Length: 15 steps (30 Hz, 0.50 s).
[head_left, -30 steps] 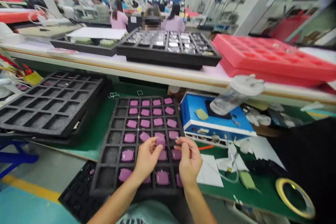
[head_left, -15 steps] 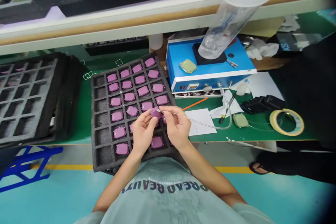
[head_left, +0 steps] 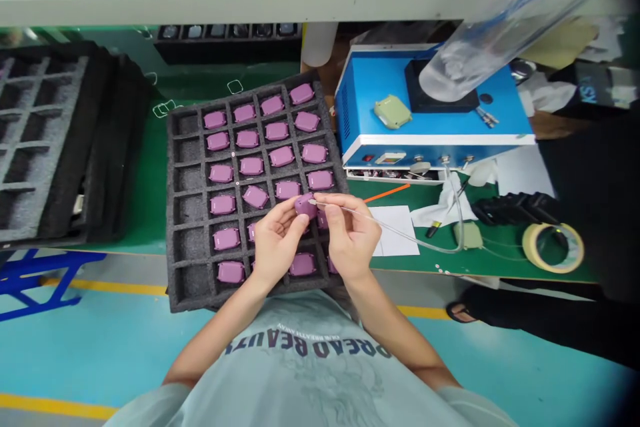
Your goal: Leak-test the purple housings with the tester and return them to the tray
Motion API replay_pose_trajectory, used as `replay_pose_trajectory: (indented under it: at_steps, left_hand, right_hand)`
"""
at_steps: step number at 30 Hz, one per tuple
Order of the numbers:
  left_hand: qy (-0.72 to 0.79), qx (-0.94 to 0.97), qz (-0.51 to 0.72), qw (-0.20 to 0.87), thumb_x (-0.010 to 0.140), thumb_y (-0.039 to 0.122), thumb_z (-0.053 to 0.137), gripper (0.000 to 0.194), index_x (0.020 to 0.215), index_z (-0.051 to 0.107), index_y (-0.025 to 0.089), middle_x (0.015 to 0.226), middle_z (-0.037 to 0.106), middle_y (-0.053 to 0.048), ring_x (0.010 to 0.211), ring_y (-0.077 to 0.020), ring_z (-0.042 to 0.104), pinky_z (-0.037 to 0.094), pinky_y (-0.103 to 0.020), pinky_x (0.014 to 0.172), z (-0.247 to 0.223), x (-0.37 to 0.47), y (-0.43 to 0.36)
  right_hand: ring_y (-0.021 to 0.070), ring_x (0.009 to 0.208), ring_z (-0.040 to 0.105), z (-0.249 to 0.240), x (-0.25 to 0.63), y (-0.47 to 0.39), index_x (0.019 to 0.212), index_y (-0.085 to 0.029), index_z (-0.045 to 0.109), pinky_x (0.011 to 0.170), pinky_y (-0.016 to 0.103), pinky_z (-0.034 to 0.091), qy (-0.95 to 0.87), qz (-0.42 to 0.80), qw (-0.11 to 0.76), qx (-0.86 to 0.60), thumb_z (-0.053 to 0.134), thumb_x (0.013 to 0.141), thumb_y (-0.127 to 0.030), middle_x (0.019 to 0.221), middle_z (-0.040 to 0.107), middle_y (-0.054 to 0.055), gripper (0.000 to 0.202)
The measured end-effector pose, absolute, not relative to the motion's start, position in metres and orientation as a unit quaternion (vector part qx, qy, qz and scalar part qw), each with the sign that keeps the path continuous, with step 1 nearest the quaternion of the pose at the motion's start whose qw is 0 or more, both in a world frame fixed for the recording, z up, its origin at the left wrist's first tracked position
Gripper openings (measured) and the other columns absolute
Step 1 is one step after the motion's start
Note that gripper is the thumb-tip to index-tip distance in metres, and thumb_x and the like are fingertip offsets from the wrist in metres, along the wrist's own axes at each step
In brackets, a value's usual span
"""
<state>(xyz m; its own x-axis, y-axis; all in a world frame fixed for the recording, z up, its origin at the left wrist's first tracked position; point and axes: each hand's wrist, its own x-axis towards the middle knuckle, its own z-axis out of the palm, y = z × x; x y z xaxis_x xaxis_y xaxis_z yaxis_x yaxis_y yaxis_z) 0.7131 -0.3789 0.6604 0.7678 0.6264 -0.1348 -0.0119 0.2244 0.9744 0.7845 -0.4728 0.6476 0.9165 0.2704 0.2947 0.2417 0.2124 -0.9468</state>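
Between the fingers of my left hand (head_left: 278,240) is a purple watch-shaped case (head_left: 305,206), held above a foam tray (head_left: 187,210). My right hand (head_left: 353,237) pinches the thin end of a clear tube (head_left: 400,233), whose pale tip touches or nearly touches the case; which of the two I cannot tell. From there the tube curves right and up to the front of a blue machine (head_left: 370,113). Several more purple cases (head_left: 251,166) lie in the tray's compartments, and its leftmost column holds none. My hands hide part of the tray's lower right.
A clear cylinder (head_left: 470,47) and a green case (head_left: 393,111) are on the machine. To the right lie white paper (head_left: 397,230), another green case (head_left: 467,235), black parts (head_left: 517,208) and a tape roll (head_left: 530,247). Stacked foam trays (head_left: 100,147) stand left. A person's foot (head_left: 461,312) shows lower right.
The view has shifted, so the shelf sits higher and the machine further right. Both hands keep the same grip on the purple case and the tube.
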Motion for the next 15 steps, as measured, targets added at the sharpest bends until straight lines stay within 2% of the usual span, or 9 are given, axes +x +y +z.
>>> replay_pose_trajectory:
  at_steps: [15]
  left_hand:
    - [0.255,0.59,0.218,0.735,0.083,0.029,0.077,0.034,0.115,0.072,0.016,0.119,0.075,-0.011,0.108,-0.0232,0.073,0.059,-0.037,0.099,0.6607,0.7128,-0.3778]
  right_hand:
    - [0.0193,0.097,0.074,0.6463,0.7839,-0.4729,0.102,-0.023,0.07,0.09,0.037,0.062,-0.196,0.014,0.75,-0.632,0.061,0.098,-0.024,0.101,0.076,0.005,0.01]
